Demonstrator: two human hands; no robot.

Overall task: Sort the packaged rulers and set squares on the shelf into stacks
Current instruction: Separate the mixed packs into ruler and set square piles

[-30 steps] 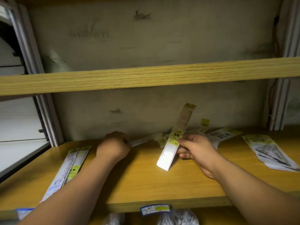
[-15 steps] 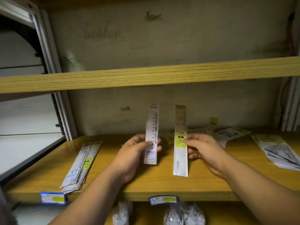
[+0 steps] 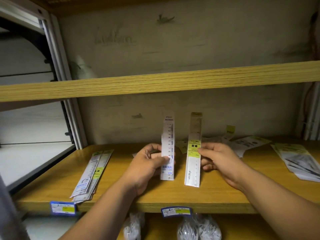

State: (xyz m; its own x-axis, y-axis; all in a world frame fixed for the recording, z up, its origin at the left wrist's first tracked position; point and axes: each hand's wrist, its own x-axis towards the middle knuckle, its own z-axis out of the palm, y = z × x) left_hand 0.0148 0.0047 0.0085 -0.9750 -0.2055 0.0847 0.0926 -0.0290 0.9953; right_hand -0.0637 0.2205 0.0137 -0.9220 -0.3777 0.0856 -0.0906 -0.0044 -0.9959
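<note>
My left hand (image 3: 147, 163) pinches a short packaged ruler with blue print (image 3: 168, 135), held upright above the wooden shelf (image 3: 173, 196). Beside it, my right hand (image 3: 220, 160) pinches a longer packaged ruler with a yellow label (image 3: 194, 168), also upright. On the shelf's left lies a stack of long packaged rulers (image 3: 91, 174). A stack of set squares in packs (image 3: 297, 158) lies at the right end. Loose packs (image 3: 242, 144) are scattered behind my right hand against the back wall.
An upper shelf board (image 3: 155, 82) runs across just above. Blue and yellow price tags (image 3: 63, 207) (image 3: 176, 211) hang on the shelf's front edge. Clear bags (image 3: 199, 227) sit on the shelf below. A metal window frame (image 3: 69, 110) stands at the left.
My left hand has picked a short ruler from the back of the shelf and raised it upright. My right hand has turned its ruler from tilted to upright beside it.
</note>
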